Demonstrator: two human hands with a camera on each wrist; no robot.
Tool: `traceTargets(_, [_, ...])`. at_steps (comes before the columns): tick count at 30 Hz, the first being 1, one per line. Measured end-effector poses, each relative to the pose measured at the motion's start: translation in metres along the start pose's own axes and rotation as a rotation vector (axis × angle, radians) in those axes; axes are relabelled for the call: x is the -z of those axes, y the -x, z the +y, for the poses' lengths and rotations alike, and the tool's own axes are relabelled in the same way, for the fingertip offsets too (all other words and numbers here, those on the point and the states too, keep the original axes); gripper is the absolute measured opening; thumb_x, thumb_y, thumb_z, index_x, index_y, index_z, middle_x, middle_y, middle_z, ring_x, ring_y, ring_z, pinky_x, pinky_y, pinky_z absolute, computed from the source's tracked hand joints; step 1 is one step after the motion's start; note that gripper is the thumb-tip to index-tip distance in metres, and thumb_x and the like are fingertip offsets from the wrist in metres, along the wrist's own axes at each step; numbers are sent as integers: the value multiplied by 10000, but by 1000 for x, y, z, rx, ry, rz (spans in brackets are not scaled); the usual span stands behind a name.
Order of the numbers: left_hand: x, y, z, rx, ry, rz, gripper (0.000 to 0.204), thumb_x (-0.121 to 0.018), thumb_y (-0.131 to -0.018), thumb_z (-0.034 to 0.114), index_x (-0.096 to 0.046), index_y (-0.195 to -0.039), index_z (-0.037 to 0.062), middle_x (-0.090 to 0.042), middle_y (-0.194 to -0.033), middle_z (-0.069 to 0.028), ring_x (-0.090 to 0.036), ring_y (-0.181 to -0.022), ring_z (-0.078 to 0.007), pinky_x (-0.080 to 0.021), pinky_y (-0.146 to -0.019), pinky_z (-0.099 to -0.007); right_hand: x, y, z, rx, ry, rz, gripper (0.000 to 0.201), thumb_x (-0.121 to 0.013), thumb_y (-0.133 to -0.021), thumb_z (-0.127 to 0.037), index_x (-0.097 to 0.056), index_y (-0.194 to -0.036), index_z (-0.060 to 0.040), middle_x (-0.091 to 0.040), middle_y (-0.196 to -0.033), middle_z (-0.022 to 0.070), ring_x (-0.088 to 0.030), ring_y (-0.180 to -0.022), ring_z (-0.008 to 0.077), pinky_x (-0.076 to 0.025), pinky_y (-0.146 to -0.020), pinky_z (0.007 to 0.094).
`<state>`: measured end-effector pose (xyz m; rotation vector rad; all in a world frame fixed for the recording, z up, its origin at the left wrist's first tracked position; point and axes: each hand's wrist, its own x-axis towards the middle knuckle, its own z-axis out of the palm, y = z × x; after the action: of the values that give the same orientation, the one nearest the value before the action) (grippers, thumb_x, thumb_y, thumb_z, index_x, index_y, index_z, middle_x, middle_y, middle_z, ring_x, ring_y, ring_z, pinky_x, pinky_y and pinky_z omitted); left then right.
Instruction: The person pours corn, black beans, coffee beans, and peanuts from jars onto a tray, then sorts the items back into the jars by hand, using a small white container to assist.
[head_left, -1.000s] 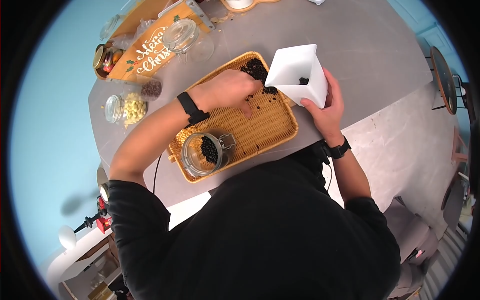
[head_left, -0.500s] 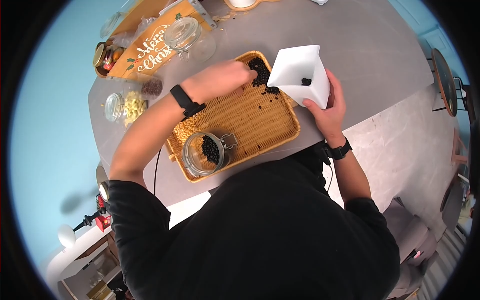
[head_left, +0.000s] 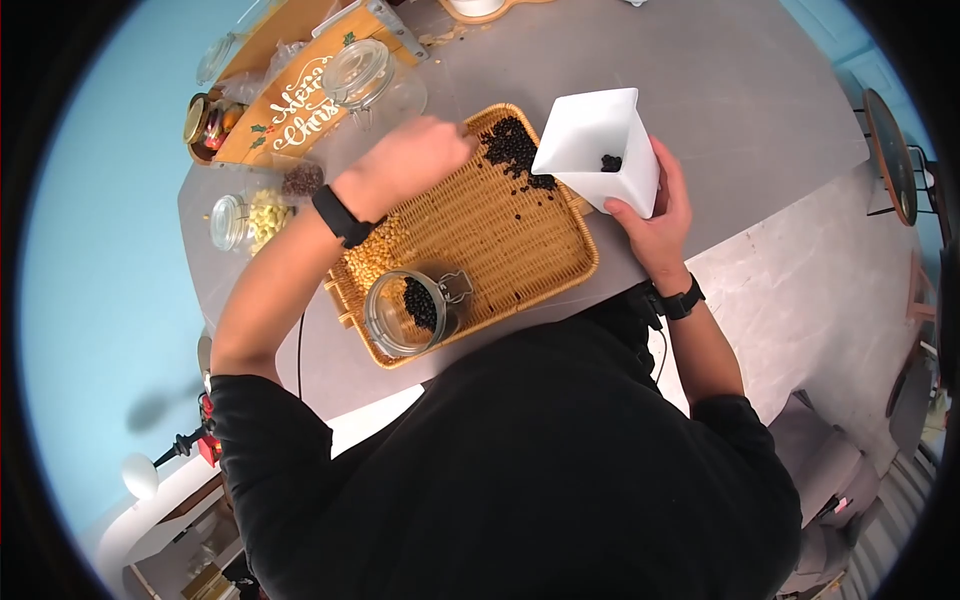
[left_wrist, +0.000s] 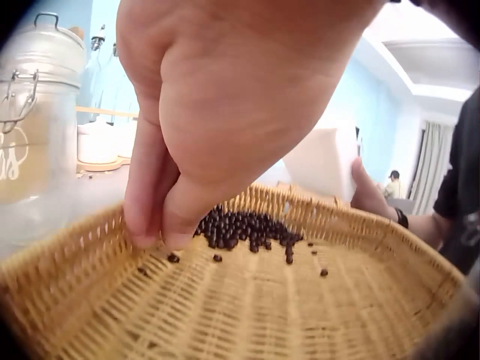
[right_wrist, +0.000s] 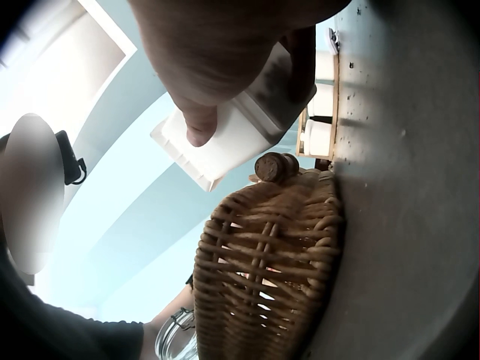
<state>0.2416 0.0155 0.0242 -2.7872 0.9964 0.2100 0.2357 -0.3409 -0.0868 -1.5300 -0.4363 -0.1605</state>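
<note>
My right hand [head_left: 657,215] grips a white square-mouthed container [head_left: 585,183], tilted beside the tray's right end, a few black beans [head_left: 610,162] inside. My left hand [head_left: 415,155] is over the far rim of a wicker tray [head_left: 500,245]. In the left wrist view its thumb and fingertips [left_wrist: 178,238] point down close together, near a few stray black beans; I cannot tell whether anything is pinched. A pile of black beans [head_left: 512,148] lies in the tray's far right corner. Yellow corn kernels [head_left: 375,252] lie at its left end, by a clip-top glass jar [head_left: 405,312] holding black beans.
Behind the left hand stands another clip-top glass jar [head_left: 375,85], near a wooden crate [head_left: 290,115] with white lettering. A jar of pale yellow pieces [head_left: 262,215] and a bag of dark red beans [head_left: 302,180] are at the left. Grey tabletop [head_left: 720,110] extends to the right.
My left hand has drawn back from the bean pile, leftward to the tray's far rim, uncovering more beans and corn. The right hand and white container have barely moved.
</note>
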Motion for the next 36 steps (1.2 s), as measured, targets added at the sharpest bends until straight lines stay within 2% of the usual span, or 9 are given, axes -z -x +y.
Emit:
traceTargets(4, [-22, 0, 17, 26, -52, -95, 169, -682, -958, 34, -758, -1108, 17, -763, -993, -149, -806, -882, -361, -674, -787, -463, 0, 0, -1, -3, -1, -20, 977, -1041, -835, -212, -539, -1650, -20, -596, -1539, 136, -640, -1393, 270, -612, -1097, 423])
traceTargets(7, [-26, -7, 27, 115, 54, 16, 185, -664, -970, 14, -747, -1134, -11, -756, -1031, -171, -801, -942, -372, -674, -819, -471, 0, 1, -2, 2, -4, -8, 974, -1040, -837, -214, -541, -1651, -22, -594, -1545, 138, -639, -1401, 275, -613, -1097, 422])
traceTargets(13, [-16, -22, 29, 56, 394, 236, 200, -754, -936, 11, -737, -1127, -46, -750, -1055, -182, -779, -1042, -384, -662, -909, -465, 0, 0, 0, 1, 9, -2, 966, -1038, -837, -204, -545, -1649, -31, -591, -1554, 139, -638, -1406, 277, -615, -1096, 422])
traceTargets(19, [-4, -17, 35, -394, 462, 191, 409, -913, -855, 209, -723, -1150, -2, -707, -1061, -141, -736, -997, -388, -623, -900, -504, 1, 1, 1, -7, 22, 0, 963, -1038, -836, -203, -548, -1648, -38, -593, -1558, 139, -637, -1409, 279, -616, -1096, 424])
traceTargets(22, [-12, -18, 38, -340, 482, 110, 388, -909, -879, 223, -728, -1145, 5, -706, -1050, -139, -732, -988, -384, -618, -904, -505, 1, 0, 2, 3, 39, -4, 961, -1036, -837, -199, -547, -1649, -39, -593, -1560, 140, -638, -1411, 280, -618, -1097, 427])
traceTargets(28, [-27, -26, 29, -135, 559, 215, 286, -868, -942, 195, -752, -1136, 20, -703, -1035, -141, -723, -969, -375, -620, -896, -484, 0, 0, 0, -12, 19, 4, 961, -1037, -836, -199, -549, -1647, -34, -595, -1563, 142, -640, -1412, 281, -619, -1096, 426])
traceTargets(31, [-23, -21, 31, -206, 507, 320, 197, -805, -955, 171, -761, -1079, 24, -722, -1085, -125, -735, -1024, -337, -612, -911, -478, 0, 0, 0, -5, 30, 4, 961, -1040, -835, -207, -552, -1644, -32, -598, -1562, 142, -641, -1411, 279, -618, -1096, 425])
traceTargets(34, [-12, -13, 38, -517, 158, 392, 198, -730, -978, 151, -779, -1112, 15, -761, -1211, -120, -737, -1180, -294, -603, -1026, -450, 0, 0, 0, -4, 35, 4, 962, -1043, -836, -221, -554, -1641, -30, -601, -1559, 142, -643, -1409, 277, -617, -1097, 423])
traceTargets(36, [-4, -7, 36, -693, -18, 374, 298, -708, -990, 132, -778, -1246, -1, -744, -1386, -125, -704, -1323, -283, -573, -1143, -441, 0, 0, 0, -8, 38, 1, 963, -1044, -837, -230, -554, -1641, -29, -602, -1559, 142, -644, -1408, 277, -615, -1098, 421])
